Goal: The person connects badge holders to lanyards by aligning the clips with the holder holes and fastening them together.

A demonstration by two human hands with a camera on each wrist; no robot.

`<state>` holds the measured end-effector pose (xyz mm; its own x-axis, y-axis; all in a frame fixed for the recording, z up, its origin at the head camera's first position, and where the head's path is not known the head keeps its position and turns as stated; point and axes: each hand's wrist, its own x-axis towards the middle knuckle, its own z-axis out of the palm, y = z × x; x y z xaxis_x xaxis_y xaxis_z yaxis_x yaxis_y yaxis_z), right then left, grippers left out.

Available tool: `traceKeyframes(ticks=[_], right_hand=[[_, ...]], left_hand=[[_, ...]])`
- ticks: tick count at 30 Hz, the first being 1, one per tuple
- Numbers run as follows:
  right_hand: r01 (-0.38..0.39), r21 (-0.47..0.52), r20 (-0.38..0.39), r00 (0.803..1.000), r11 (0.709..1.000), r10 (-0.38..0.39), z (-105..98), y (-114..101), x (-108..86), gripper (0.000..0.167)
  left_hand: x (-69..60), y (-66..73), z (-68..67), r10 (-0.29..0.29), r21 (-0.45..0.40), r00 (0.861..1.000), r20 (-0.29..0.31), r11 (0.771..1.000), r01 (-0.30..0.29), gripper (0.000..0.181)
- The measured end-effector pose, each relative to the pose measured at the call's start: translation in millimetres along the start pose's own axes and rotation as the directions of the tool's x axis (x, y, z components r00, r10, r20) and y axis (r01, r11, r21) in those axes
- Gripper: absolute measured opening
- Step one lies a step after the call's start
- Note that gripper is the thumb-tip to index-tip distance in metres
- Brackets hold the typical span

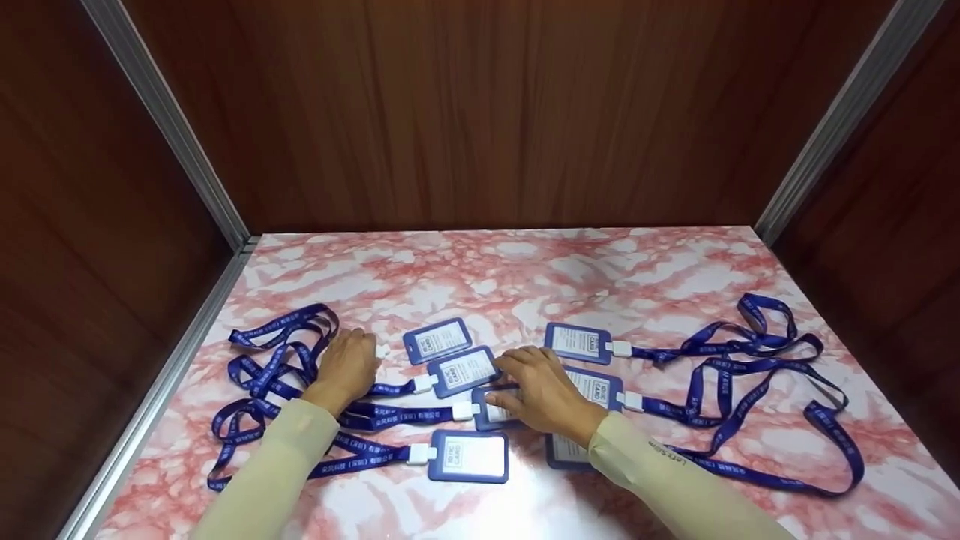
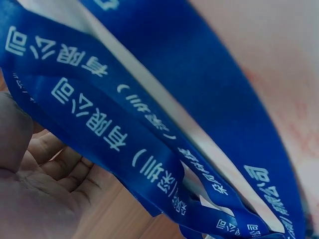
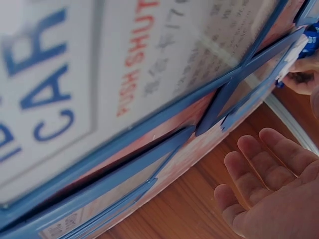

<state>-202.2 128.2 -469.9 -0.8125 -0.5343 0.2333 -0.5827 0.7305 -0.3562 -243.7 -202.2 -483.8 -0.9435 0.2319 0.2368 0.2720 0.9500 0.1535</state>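
Note:
My left hand (image 1: 349, 367) is at the left lanyard pile, fingers curled down; it appears to grip a blue lanyard (image 1: 289, 330) with white lettering, its fingertips largely hidden. In the left wrist view, lanyard straps (image 2: 134, 134) cross in front of that hand. Beside it lies a blue-framed card holder (image 1: 436, 340) with a white clip (image 1: 382, 350). My right hand (image 1: 544, 390), fingers spread and slightly bent, hovers over or touches the middle card holders; contact cannot be told. It partly covers a left-hand holder (image 1: 495, 409) and a right-hand holder (image 1: 600, 386).
Other card holders lie at front left (image 1: 469, 456), centre (image 1: 463, 371), back right (image 1: 577, 343) and front right (image 1: 568, 450). Looped lanyards (image 1: 757, 375) spread across the right side. Brown wood-grain panels (image 1: 495, 112) enclose the red-and-white marbled table (image 1: 510, 277).

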Motion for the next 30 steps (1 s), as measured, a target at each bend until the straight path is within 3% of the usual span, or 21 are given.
traceKeyframes(ticks=[16,30], right_hand=[[-0.007,0.005,-0.018,1.0,1.0,0.007,-1.8,6.7,7.2,0.054],[0.002,-0.019,-0.016,1.0,1.0,-0.002,-2.5,8.2,15.2,0.057]], left_hand=[[-4.7,5.2,-4.8,-0.02,-0.001,1.0,-0.002,1.0,0.02,0.022],[-13.1,7.4,-11.0,0.044,0.027,0.997,-0.061,0.999,-0.042,0.021]])
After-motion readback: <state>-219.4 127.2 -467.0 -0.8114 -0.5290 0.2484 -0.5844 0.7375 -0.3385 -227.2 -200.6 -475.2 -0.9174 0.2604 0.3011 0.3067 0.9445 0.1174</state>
